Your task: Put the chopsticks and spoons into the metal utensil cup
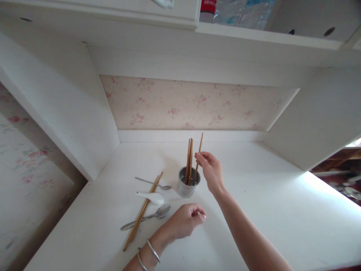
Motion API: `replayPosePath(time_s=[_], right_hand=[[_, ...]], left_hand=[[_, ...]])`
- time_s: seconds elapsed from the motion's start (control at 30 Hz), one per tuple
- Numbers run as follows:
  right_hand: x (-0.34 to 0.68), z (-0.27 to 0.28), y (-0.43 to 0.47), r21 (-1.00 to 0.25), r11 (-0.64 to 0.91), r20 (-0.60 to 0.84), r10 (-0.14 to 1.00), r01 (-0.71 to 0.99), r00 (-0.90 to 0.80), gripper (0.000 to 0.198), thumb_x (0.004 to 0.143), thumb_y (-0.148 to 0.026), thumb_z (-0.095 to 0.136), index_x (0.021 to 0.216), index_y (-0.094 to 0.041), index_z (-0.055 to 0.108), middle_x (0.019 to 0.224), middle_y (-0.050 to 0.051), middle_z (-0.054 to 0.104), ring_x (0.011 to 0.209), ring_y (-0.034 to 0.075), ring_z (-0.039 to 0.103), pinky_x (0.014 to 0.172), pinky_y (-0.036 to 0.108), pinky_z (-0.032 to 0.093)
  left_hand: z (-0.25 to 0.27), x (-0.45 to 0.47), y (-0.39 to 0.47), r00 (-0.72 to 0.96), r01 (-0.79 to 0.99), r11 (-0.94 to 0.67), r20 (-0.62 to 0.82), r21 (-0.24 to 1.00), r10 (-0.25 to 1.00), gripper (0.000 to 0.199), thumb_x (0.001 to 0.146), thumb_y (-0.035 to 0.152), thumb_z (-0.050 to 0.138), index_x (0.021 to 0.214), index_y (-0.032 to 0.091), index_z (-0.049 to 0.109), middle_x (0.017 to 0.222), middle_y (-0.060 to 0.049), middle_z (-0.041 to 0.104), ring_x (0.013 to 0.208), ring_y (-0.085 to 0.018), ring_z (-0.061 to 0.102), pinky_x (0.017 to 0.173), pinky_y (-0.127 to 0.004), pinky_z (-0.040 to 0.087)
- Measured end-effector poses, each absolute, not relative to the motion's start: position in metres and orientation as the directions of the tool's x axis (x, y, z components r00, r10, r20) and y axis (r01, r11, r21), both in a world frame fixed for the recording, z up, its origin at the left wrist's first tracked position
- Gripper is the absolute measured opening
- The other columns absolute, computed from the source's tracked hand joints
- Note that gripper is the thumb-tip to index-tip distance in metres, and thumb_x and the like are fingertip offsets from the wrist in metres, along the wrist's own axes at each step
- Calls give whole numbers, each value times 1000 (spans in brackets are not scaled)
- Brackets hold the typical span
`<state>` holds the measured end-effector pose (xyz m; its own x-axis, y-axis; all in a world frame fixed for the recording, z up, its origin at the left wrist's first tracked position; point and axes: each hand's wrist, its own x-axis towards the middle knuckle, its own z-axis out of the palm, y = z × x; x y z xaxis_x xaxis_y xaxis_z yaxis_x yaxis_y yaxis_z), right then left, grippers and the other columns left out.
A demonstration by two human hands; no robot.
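My right hand (209, 167) pinches a single wooden chopstick (200, 142) near its upper half; its lower end is inside the grey utensil holder (186, 191). Several other chopsticks (189, 160) stand upright in the holder. Just in front of it, my left hand (187, 219) is curled closed over the table, with nothing seen in its fingers. To the left lie more chopsticks (137, 222), crossing a thin long-handled spoon (152, 183), a white soup spoon (154, 197) and a larger metal spoon (161, 212).
The white tabletop (254, 210) runs back to a low ledge (180, 135) under floral wallpaper (194, 103). White side panels (62, 94) stand at left and right. Overhead is a cabinet shelf (270, 37) with plastic bottles (242, 13).
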<state>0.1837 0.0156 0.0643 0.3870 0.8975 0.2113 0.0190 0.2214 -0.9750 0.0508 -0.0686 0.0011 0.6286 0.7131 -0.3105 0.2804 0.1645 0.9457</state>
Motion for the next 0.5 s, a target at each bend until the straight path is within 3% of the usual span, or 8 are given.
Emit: replayPosePath(time_s=[0.17, 0.5], right_hand=[[179, 50, 13, -980, 139, 178, 927, 140, 329, 36, 76, -52, 63, 88, -18, 68, 80, 6, 72, 70, 18, 66, 65, 29, 49], [178, 40, 8, -984, 81, 125, 950, 162, 286, 35, 79, -52, 61, 88, -19, 67, 83, 6, 73, 71, 20, 68, 61, 28, 48]], left_hand=[[2, 52, -68, 623, 281, 162, -308, 946, 719, 32, 82, 45, 54, 94, 16, 63, 66, 5, 43, 54, -7, 36, 51, -21, 27], [-1, 53, -68, 619, 279, 151, -298, 948, 726, 32, 82, 45, 54, 92, 16, 62, 63, 5, 42, 53, -7, 37, 50, -21, 27]])
